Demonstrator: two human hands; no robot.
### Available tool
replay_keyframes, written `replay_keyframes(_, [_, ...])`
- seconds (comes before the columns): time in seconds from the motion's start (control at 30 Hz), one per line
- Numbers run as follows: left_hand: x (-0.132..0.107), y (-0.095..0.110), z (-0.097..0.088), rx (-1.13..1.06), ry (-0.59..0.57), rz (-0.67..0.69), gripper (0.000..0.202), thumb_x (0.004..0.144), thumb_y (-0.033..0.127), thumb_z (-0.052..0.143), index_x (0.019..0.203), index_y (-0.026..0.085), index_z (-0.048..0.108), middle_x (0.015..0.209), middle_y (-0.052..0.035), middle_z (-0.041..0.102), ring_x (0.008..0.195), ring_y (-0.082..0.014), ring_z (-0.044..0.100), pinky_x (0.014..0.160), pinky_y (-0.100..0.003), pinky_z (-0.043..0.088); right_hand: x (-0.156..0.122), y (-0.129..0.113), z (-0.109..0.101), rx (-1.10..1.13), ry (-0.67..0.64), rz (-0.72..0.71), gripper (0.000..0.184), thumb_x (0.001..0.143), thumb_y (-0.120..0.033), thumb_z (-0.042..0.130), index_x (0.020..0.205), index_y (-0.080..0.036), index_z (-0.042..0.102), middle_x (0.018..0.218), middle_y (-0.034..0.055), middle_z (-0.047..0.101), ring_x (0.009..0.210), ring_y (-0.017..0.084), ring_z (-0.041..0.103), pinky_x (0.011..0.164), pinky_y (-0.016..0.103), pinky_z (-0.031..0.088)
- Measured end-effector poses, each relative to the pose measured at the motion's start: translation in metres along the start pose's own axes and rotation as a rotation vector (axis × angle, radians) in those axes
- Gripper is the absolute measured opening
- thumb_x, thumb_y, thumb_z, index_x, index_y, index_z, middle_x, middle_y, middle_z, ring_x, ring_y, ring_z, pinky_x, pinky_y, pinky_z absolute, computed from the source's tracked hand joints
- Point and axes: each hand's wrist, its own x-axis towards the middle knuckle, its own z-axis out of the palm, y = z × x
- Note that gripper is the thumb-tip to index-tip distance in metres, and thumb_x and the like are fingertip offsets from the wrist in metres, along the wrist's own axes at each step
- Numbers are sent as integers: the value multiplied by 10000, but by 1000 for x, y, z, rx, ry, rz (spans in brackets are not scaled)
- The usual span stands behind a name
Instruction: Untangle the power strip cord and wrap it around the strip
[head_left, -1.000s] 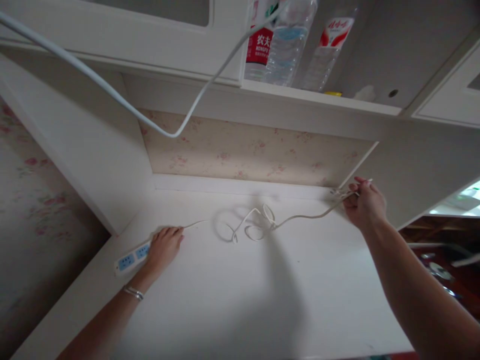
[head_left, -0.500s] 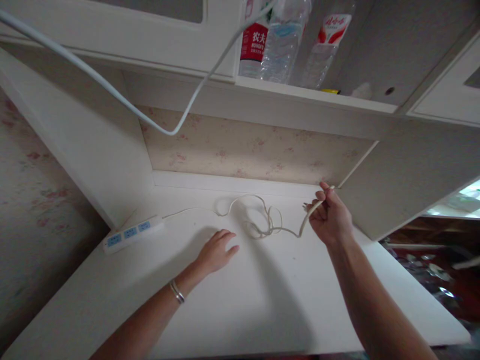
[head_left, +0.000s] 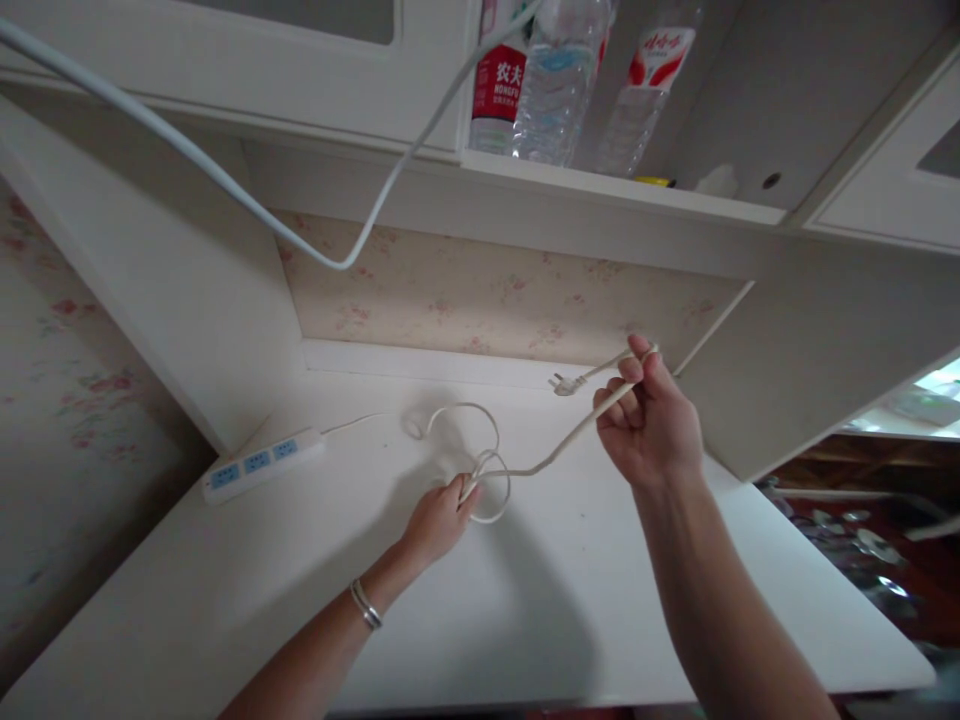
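A white power cord runs between my two hands above the white desktop. My left hand, with bracelets on its wrist, is closed on the cord beside a loose loop. Higher and to the right, my right hand pinches the cord near its end. From those fingers the plug sticks out leftward, its prongs bare. On the left of the desk lies a white power strip with blue socket faces, and a thin stretch of cord leads from it toward the loops.
Overhead, a shelf holds several clear plastic bottles. A thick white cable hangs in front of the cabinet at upper left. Side panels bound the desk, and floral wallpaper covers the back.
My left hand has closed on the cord and lifted its loops off the desk. My right hand has risen slightly, and the plug now shows clearly left of it.
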Motion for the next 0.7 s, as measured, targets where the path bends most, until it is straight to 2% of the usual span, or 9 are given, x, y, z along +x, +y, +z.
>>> replay_keyframes(0.07, [-9, -10, -17, 145, 64, 4, 382, 950, 471, 309, 972, 222, 598, 741, -54, 685, 725, -218, 654, 658, -299, 422, 8, 0, -25, 18, 72, -20, 87, 877, -273, 584, 942, -217, 602, 587, -102, 428, 355, 27, 164, 307, 158, 184])
replay_keyframes(0.17, [-21, -19, -40, 238, 133, 20, 368, 915, 511, 392, 992, 217, 600, 714, -38, 691, 711, -220, 655, 750, -335, 426, 10, 6, -63, 33, 188, -24, 93, 865, -269, 597, 935, -207, 601, 575, -106, 437, 344, 27, 179, 305, 161, 202])
replay_keyframes(0.27, [-30, -27, -51, 197, 167, 29, 384, 878, 522, 467, 1072, 210, 577, 871, -57, 707, 791, -218, 657, 848, -373, 414, 0, 19, -91, 34, 240, -10, 155, 829, -279, 645, 959, -210, 600, 580, -111, 439, 345, 23, 203, 312, 156, 230])
replay_keyframes(0.4, [-42, -36, -52, -39, 153, 15, 383, 882, 455, 486, 1174, 212, 537, 1034, -74, 673, 863, -195, 644, 901, -379, 425, -18, 39, -116, 9, 259, 18, 263, 779, -304, 702, 1003, -213, 599, 598, -114, 452, 355, 17, 228, 319, 151, 257])
replay_keyframes(0.53, [-47, -40, -48, -347, 172, -12, 316, 906, 408, 444, 1088, 191, 584, 997, -75, 656, 907, -178, 613, 792, -295, 489, -29, 65, -137, -26, 324, 52, 325, 748, -335, 730, 1016, -212, 594, 608, -117, 452, 372, 12, 261, 320, 134, 273])
replay_keyframes(0.63, [-47, -41, -42, -419, 210, 1, 267, 898, 392, 473, 976, 181, 616, 902, -52, 648, 847, -163, 607, 746, -264, 494, -35, 88, -144, -17, 337, 107, 331, 746, -350, 733, 1010, -210, 591, 625, -108, 474, 396, 11, 290, 329, 119, 283])
replay_keyframes(0.7, [-47, -42, -37, -393, 240, 9, 260, 899, 381, 482, 985, 181, 625, 902, -50, 645, 830, -157, 608, 755, -264, 495, -36, 102, -143, -16, 323, 137, 348, 743, -359, 737, 1023, -217, 586, 628, -105, 479, 404, 10, 297, 339, 114, 291])
